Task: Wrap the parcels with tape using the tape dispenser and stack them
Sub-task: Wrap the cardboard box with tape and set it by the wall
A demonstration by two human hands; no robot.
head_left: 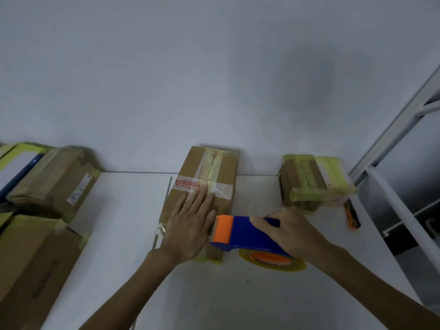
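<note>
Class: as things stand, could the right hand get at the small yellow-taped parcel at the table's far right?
Probably yes: the small parcel sits just beyond the right hand, nothing between. But it grips the tape dispenser, so grasping would mean putting that down.

Blue tape dispenser (240, 231) beside taped parcel (207, 167)

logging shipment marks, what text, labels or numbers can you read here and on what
Nothing can be quoted; all print is blurred.
White tape band with red print across the long brown cardboard parcel: red characters and symbols, unreadable.
White sticker on the brown cardboard box at left: too small.
Pale label on the small yellow-taped parcel at right: blurred.
Blue and orange plastic tape dispenser: no lettering shows.
</note>
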